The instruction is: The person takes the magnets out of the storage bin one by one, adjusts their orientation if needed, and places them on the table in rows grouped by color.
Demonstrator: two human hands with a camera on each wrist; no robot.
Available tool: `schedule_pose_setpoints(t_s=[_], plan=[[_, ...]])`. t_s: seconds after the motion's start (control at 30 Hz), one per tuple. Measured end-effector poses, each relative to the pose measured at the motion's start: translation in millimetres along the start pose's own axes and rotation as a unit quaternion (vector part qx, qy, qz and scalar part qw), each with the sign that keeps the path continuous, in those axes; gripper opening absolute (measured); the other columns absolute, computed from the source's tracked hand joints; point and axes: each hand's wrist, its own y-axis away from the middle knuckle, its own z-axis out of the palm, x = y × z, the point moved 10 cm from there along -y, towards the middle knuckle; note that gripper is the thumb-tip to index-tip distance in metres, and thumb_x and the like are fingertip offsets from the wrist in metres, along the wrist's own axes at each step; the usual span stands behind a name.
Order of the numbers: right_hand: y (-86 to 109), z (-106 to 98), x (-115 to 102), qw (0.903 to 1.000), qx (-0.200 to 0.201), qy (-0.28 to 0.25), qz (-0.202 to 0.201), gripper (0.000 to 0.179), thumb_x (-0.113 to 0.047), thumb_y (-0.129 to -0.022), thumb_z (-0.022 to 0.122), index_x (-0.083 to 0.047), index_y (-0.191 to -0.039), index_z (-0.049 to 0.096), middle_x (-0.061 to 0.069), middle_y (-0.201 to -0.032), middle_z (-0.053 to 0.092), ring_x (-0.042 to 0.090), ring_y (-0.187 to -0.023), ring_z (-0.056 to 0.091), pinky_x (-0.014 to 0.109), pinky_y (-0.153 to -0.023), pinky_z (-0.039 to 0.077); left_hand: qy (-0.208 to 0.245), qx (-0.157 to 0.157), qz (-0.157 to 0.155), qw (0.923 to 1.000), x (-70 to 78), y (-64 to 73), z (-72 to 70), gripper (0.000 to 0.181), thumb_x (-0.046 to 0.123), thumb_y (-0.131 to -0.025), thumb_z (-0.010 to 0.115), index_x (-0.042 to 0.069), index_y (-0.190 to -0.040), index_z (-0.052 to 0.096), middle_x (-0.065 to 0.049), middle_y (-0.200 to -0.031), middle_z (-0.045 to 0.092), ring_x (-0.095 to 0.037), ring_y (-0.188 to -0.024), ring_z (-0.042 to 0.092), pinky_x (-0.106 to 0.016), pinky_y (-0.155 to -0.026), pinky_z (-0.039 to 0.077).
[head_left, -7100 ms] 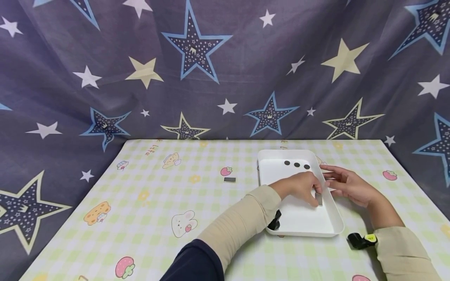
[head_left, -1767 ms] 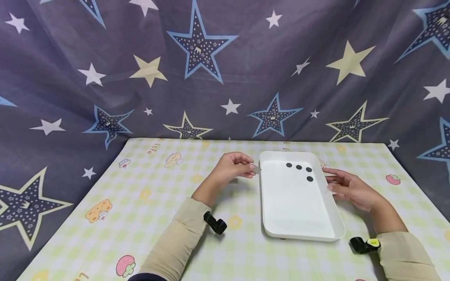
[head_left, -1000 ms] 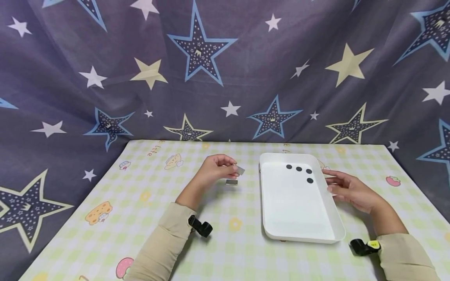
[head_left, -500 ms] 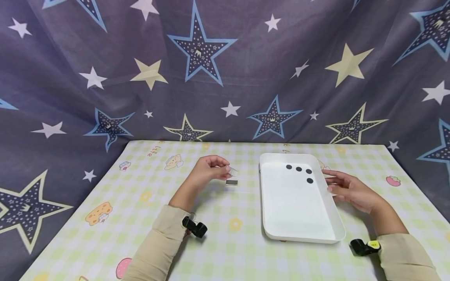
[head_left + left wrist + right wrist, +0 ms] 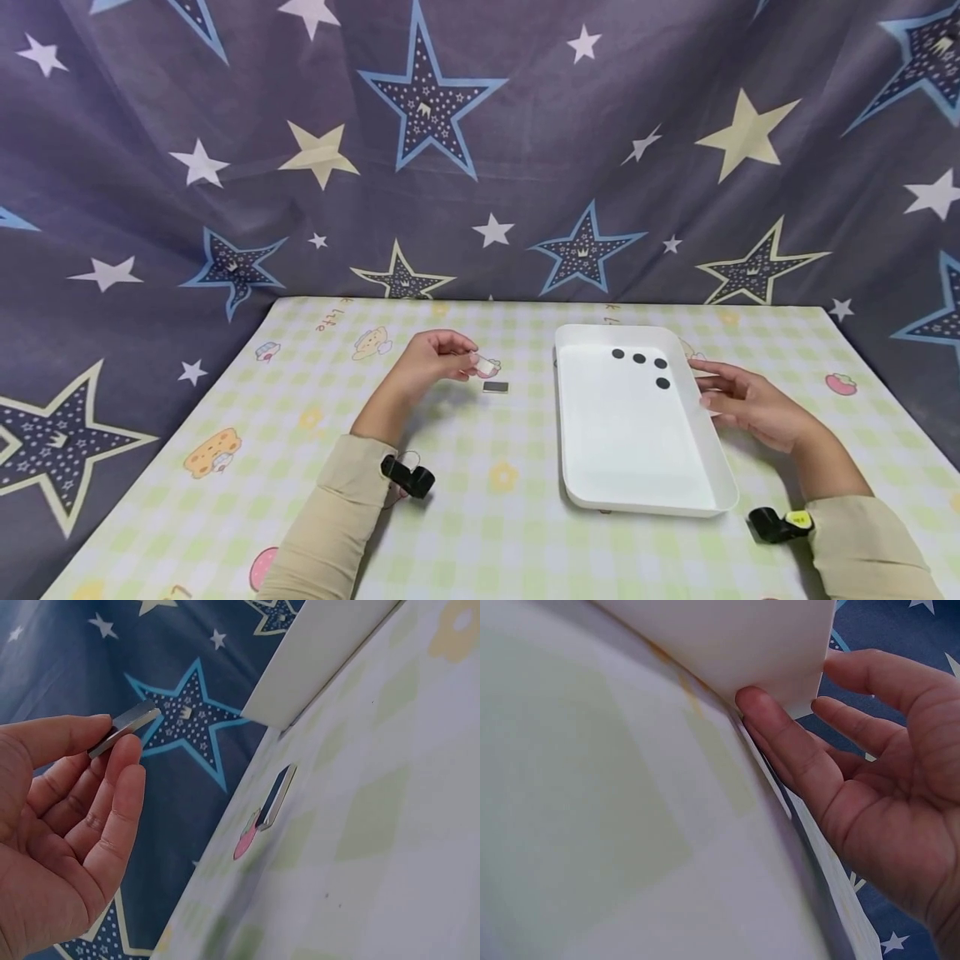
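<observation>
My left hand (image 5: 427, 360) pinches a small flat silver rectangular block (image 5: 124, 729) between thumb and fingertips, held up above the table. Its flat face is dark grey and its edge shiny in the left wrist view. Below and just right of that hand lies a similar block (image 5: 496, 387) on the cloth, dark on top with a bright rim. My right hand (image 5: 750, 406) stands at the right wall of a white tray (image 5: 630, 458), extended fingers touching the wall's outside. Several round black discs (image 5: 639, 358) sit on the tray floor near its far right corner.
A green checked tablecloth (image 5: 502, 542) with printed cartoon figures covers the table. Behind its far edge hangs a dark star-patterned curtain (image 5: 517, 150). Black wrist cameras (image 5: 408, 477) are strapped to both sleeves.
My left hand was inside the tray at first. It has since come out leftward over the tray's left wall with the block, turning it in the fingers. The right hand stays at the tray.
</observation>
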Motion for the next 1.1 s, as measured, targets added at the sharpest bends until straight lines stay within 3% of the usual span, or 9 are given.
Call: schedule_pose_setpoints(t_s=[0.37,0.7,1.1], plan=[[-0.9,-1,-1,0.9999,-0.003,-0.012,-0.008,0.052,-0.003,-0.1,0.053,-0.015,-0.149,0.039,0.002,-0.125,0.049,0.008,-0.105,0.058,0.032,-0.079,0.057,-0.011,0.005,-0.019,0.9997,-12.4,-3.2,-16.8,0.026,-0.006,-0.088,0.066,-0.02,-0.108,0.057,-0.007,-0.081,0.066,-0.019,-0.071,0.068,-0.033,-0.07,0.059],[-1.1,-1,2,0.9999,-0.006,-0.014,-0.006,0.053,-0.004,-0.1,0.053,-0.015,-0.15,0.039,-0.003,-0.125,0.051,0.007,-0.107,0.058,0.032,-0.08,0.057,-0.027,0.009,-0.049,0.9984,-30.8,-2.6,-34.3,0.02,-0.009,-0.086,0.067,-0.016,-0.105,0.062,-0.011,-0.084,0.068,-0.02,-0.073,0.07,-0.04,-0.077,0.058],[-0.2,0,0,0.9998,-0.007,-0.016,-0.014,0.053,-0.002,-0.1,0.052,-0.016,-0.149,0.04,0.001,-0.125,0.051,0.008,-0.106,0.059,0.032,-0.08,0.056,-0.058,0.032,-0.095,0.9933,-56.3,-5.6,-48.9,0.026,-0.009,-0.084,0.069,-0.015,-0.108,0.063,-0.012,-0.084,0.065,-0.021,-0.069,0.069,-0.032,-0.068,0.059]])
